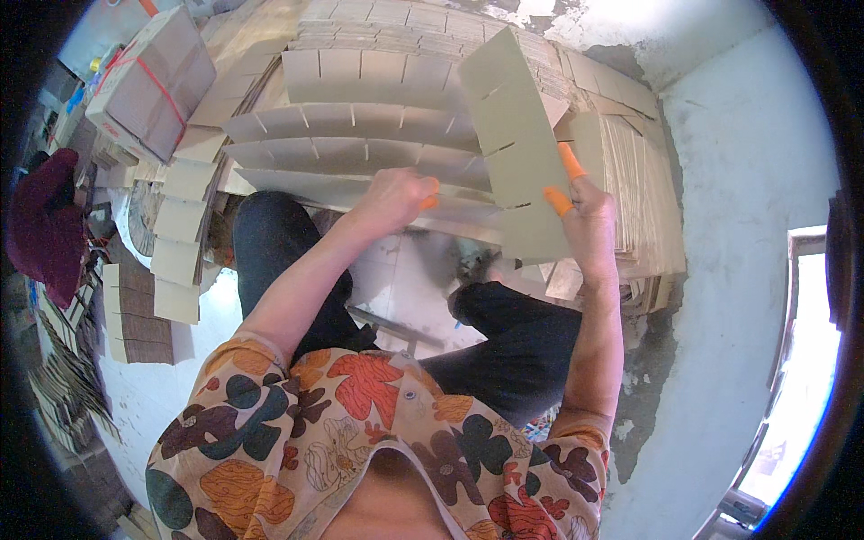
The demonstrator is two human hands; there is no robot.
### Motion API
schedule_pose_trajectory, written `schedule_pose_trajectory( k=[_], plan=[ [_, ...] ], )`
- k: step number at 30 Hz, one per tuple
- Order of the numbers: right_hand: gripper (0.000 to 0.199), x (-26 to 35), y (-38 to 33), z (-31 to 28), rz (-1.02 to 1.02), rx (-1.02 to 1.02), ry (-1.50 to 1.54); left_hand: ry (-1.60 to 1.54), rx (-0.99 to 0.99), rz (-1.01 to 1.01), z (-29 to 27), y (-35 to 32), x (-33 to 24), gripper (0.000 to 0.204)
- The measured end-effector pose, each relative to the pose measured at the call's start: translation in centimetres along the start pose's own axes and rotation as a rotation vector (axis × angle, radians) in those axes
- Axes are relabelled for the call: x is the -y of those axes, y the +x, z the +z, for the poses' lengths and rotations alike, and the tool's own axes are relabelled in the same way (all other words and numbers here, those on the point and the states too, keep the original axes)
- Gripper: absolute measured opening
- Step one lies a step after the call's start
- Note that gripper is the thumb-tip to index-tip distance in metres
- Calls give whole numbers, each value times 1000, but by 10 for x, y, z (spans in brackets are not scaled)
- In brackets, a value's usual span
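Apparently at a slot-fitting step, the right hand (591, 220) pinches a slotted cardboard strip (519, 148) right of upper centre; the left hand (394, 200), grip unclear, is by the standing strips (364, 124), upper centre. Next likely calls for aligning slots.

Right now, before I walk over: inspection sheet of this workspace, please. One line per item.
Surface: mostly hidden under rows of slotted strips; pale floor shows between the legs.
Job's things: one slotted board held up, tilted; more stacked pieces at right.
Clutter: carton with a red band, upper left; dark red cloth item at far left.
Hands: right hand grips the board; left hand is at the nearest row, contact unclear. Both wear orange finger covers.
Cables: nothing seen.
Surroundings: worn pale wall and bright opening at right.
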State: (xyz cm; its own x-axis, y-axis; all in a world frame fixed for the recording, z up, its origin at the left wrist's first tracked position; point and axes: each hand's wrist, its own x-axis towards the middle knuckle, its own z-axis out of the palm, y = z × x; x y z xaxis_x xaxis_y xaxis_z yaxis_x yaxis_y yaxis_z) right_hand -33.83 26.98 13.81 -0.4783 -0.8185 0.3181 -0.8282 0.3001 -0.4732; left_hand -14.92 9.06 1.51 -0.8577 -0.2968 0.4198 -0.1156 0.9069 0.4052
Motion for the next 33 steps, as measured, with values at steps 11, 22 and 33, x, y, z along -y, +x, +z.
schedule_pose_trajectory(
  k=[11,22,33],
  plan=[
    [52,-3,5,9,-14,53,-30,24,2,-67,-4,1,-6,18],
    [50,-28,13,20,-84,58,49,-4,-145,-61,-22,30,3,23],
    [60,-13,16,33,-190,169,152,269,135,-193,-14,99,88,13]
  ],
)
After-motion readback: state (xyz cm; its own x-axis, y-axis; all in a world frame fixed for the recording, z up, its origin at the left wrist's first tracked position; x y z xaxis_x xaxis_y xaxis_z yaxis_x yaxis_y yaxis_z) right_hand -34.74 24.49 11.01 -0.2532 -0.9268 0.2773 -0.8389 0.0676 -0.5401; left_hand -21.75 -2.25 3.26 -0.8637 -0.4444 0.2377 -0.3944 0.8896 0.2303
